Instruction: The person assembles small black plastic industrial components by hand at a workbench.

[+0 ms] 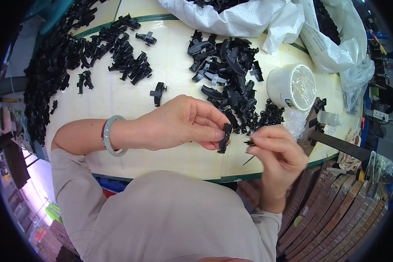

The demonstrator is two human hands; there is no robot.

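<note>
My left hand (pixel 183 124) comes across from the left and pinches a black curved plastic part (pixel 224 139) between thumb and fingers. Just to its right, my right hand (pixel 277 153) is closed on a small dark piece (pixel 249 143) at its fingertips, too small to name. A thin metal pin (pixel 248 160) sticks out below those same fingers. The two hands are close together but apart. Beyond them lies a heap of black curved plastic parts (pixel 233 61), with a pile of tiny black pieces (pixel 270 115) beside it. One loose black part (pixel 158 94) rests behind my left wrist.
More black parts (pixel 39 91) are massed along the table's (pixel 91 102) left side. A white tub (pixel 284 87) stands at the right, near white woven sacks (pixel 231 19) at the back. A dark bar (pixel 340 146) juts over the right edge, above a row of brown slabs (pixel 332 209).
</note>
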